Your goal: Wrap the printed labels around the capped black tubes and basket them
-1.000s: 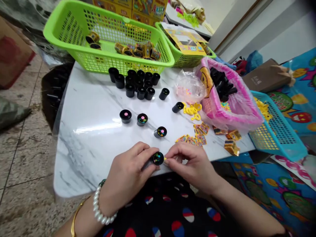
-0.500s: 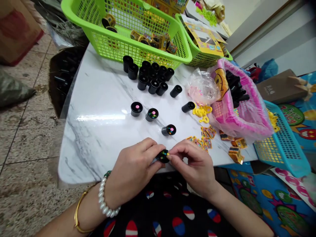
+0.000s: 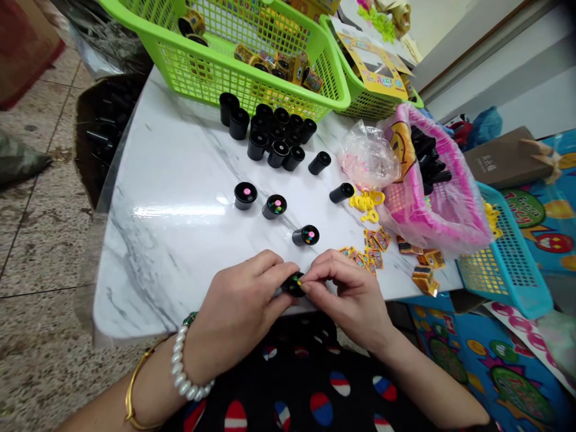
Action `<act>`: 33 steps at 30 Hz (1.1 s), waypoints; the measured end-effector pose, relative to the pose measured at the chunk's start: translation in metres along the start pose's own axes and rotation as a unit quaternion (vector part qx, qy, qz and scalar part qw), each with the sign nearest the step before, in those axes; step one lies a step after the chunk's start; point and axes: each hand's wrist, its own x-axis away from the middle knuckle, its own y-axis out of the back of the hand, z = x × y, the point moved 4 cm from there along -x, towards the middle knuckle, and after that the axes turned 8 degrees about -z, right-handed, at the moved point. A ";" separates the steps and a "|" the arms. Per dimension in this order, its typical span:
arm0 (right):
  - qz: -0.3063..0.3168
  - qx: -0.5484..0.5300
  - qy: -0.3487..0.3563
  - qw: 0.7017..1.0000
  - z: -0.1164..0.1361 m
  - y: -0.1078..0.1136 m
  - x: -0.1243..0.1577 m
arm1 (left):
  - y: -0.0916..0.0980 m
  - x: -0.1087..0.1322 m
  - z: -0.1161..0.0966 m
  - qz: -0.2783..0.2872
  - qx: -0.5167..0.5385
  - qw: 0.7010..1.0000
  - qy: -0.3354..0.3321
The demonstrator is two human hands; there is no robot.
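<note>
Near the table's front edge, my left hand (image 3: 252,300) is closed around a small black plastic cup (image 3: 294,287) that has coloured bits inside. The thumb and finger of my right hand (image 3: 346,294) pinch at the cup's right rim, with a small yellow piece (image 3: 300,281) at their tips. What that piece is, I cannot make out. Beyond my hands stand a black cup with a pink disc (image 3: 245,195), another black cup (image 3: 274,207) and a third black cup (image 3: 306,235), the last two also showing coloured bits under a pink piece.
Several black cups (image 3: 279,153) cluster before a green basket (image 3: 202,72). At right lie yellow rings (image 3: 366,201), printed packets (image 3: 373,246), a clear plastic bag (image 3: 369,159) and a pink lined basket (image 3: 443,225). A blue basket (image 3: 526,288) stands at the table's right edge.
My right fingertips have moved slightly left, further over the cup's opening with the yellow piece. The whole view has shifted a little; the left hand keeps its hold.
</note>
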 end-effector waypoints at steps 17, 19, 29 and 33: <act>0.010 0.059 0.057 0.997 0.011 0.009 -0.002 | 0.001 -0.003 0.000 -0.011 0.012 1.000 0.012; -0.028 0.048 0.049 0.997 0.010 0.017 -0.001 | 0.004 -0.003 0.000 -0.034 0.022 0.999 0.014; -0.076 0.043 0.079 0.993 0.008 0.015 0.013 | 0.005 -0.003 -0.001 -0.041 0.009 0.999 -0.020; -0.043 0.096 0.188 0.976 0.020 0.014 0.007 | 0.007 -0.005 -0.004 -0.052 -0.012 0.997 -0.052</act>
